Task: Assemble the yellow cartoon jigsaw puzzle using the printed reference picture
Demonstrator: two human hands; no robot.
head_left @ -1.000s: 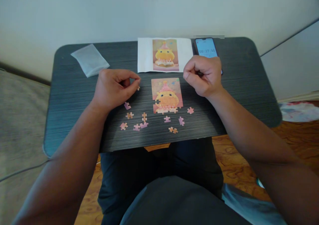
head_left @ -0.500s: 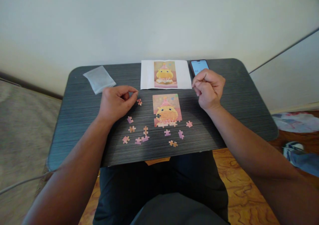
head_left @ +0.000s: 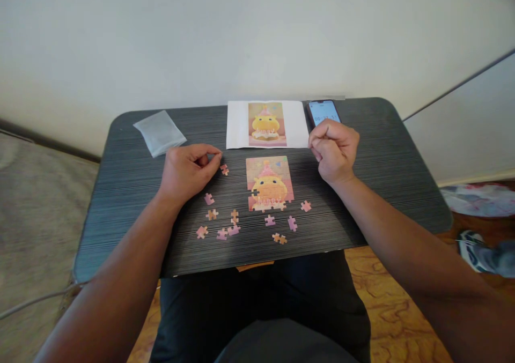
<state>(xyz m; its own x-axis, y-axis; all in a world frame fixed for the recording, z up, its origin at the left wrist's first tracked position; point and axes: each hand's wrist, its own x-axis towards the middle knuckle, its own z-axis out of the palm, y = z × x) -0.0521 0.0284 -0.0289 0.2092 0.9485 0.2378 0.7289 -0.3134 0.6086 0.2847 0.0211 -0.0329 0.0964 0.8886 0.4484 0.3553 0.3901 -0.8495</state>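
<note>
My left hand (head_left: 191, 171) rests on the dark table, thumb and index finger pinched together. A reddish puzzle piece (head_left: 224, 169) lies by those fingertips; whether anything is between them is hidden. My right hand (head_left: 336, 149) is curled closed beside the phone, and I cannot see whether its fingers hold anything. Between the hands lies a partly assembled jigsaw puzzle (head_left: 269, 183) of a yellow character in a pink party hat. Its bottom edge is uneven, with a gap at the left side. Several loose pieces lie around it, among them a purple piece (head_left: 292, 223) and a pink piece (head_left: 306, 206).
Behind the puzzle lies a white sheet (head_left: 298, 124) with the same picture printed on it. A phone (head_left: 324, 111) showing a timer is at its right. At the back left is a translucent bag (head_left: 160, 133). A wall (head_left: 257, 41) stands behind the table (head_left: 386, 164).
The whole view has shifted slightly, so the table sits lower in it. Both hands keep nearly the same pose, and the pieces have not visibly moved.
</note>
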